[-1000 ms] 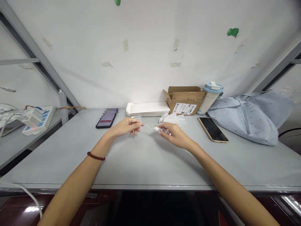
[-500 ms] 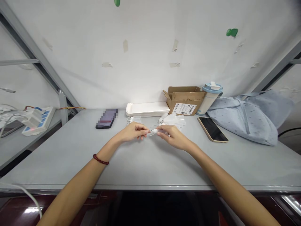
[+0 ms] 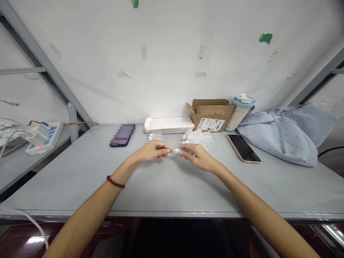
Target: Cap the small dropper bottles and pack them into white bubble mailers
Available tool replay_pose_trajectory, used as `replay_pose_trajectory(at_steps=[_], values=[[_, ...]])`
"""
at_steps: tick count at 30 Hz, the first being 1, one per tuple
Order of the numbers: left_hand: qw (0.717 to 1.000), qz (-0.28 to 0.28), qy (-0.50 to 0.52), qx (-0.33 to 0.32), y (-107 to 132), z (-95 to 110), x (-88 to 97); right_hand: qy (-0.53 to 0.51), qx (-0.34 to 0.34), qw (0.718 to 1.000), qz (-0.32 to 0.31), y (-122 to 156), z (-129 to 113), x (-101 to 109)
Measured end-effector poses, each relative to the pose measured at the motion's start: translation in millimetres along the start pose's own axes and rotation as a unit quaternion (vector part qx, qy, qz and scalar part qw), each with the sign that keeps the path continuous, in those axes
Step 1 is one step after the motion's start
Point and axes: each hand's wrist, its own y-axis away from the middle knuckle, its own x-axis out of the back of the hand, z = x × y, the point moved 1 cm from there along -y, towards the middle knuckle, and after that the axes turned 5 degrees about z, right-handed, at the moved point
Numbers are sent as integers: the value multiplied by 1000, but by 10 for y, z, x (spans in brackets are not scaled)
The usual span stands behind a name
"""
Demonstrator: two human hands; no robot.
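White-tipped tag point(image 3: 177, 151): right hand point(image 3: 197, 156) grip closed on it; left hand point(image 3: 154, 150), nearer than before, pinching its cord point(image 3: 173, 154).

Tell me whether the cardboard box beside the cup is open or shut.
Open: the cardboard box has its left flap sticking outward, and its inside shows from above. Whether anything lies at the bottom, I cannot tell.

No wording can be read. Beyond the right grip point(image 3: 197, 154), a white label point(image 3: 211, 124) on the cardboard box point(image 3: 211, 112) bears dark print, too small to make out. Farther right of that grip, the cup point(image 3: 238, 114) carries faint lettering, also illegible. Left of the left grip point(image 3: 153, 150), the phone point(image 3: 122, 135) shows a pixelated screen.
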Motion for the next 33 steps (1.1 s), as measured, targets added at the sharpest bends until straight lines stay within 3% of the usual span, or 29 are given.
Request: replay_pose_trajectory(at_steps=[33], values=[[999, -25, -27, -18, 2, -43, -140, 55, 55, 996, -32, 22, 51, -156]])
